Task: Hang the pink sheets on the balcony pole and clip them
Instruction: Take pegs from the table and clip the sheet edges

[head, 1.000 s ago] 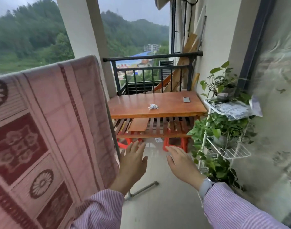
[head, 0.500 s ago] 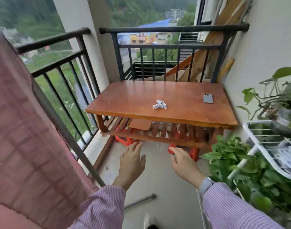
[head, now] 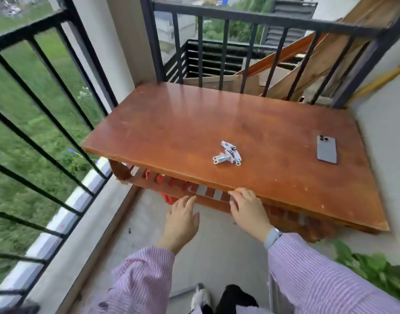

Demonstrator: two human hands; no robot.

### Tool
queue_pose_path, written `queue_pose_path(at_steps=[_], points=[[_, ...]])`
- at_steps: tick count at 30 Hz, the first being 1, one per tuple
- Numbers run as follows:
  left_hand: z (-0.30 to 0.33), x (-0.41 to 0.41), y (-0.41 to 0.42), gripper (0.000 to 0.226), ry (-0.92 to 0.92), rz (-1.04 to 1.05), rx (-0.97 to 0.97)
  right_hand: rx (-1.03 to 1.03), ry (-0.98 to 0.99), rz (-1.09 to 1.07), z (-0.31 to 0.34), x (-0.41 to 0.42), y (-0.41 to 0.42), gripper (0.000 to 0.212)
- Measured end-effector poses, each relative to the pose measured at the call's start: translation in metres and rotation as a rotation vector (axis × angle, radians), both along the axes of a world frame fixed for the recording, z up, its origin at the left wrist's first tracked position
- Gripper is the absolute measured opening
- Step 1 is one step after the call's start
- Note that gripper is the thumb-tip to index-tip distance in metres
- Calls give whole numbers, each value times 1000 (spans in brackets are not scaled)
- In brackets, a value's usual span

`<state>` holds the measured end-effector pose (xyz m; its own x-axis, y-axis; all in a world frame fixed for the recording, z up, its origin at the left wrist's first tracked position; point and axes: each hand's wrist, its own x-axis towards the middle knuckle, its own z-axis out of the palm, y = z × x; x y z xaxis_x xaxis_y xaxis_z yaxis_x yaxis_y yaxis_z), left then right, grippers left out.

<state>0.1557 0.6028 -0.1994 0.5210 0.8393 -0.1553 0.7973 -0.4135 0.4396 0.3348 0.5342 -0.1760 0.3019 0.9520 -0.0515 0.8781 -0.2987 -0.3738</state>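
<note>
Reaching toward the wooden table [head: 273, 132], we hold both hands empty with fingers loose, the right hand [head: 248, 209] nearer the clips [head: 228, 155], which lie ahead beyond the left hand [head: 183, 219]; no pink sheets in view.

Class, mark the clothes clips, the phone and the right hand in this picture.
clothes clips [head: 228, 156]: head view, middle of the pile.
phone [head: 326, 149]: head view, centre of its back.
right hand [head: 248, 209]: head view, back of the hand.

reddish-brown table [head: 194, 123]; grey clips [head: 227, 155]; pink-striped sleeves [head: 319, 275]
</note>
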Motion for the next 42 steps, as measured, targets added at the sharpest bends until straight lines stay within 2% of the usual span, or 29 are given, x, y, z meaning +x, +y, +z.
queue_pose_path(at_steps=[6,12,15,18,20,23,27,29,33,40,42], points=[[-39,53,63,52,15,56,-148,-64,-226,152,-32,59,130,38],[-62,109,125,51,95,157,-232,-258,-379,389,-74,110,217,53],[-75,124,143,51,200,139,-272,-286,-504,561,-92,122,241,40],[-81,128,145,48,247,132,-316,-250,-511,692,-101,124,254,24],[-79,126,144,46,195,190,-360,-244,-437,707,-96,119,258,23],[-68,108,142,45,71,390,-338,-252,-57,682,-79,97,268,18],[-41,54,129,41,-53,691,-198,-242,401,591,-42,31,277,20],[-23,19,114,37,-114,854,-77,-187,550,644,-23,-18,275,25],[22,-54,58,32,-155,1150,194,-164,702,913,16,-127,240,30],[103,-143,-62,39,-87,1589,616,-23,809,1397,79,-282,156,15],[125,-157,-87,33,-67,1689,744,-20,865,1494,106,-312,136,12]])
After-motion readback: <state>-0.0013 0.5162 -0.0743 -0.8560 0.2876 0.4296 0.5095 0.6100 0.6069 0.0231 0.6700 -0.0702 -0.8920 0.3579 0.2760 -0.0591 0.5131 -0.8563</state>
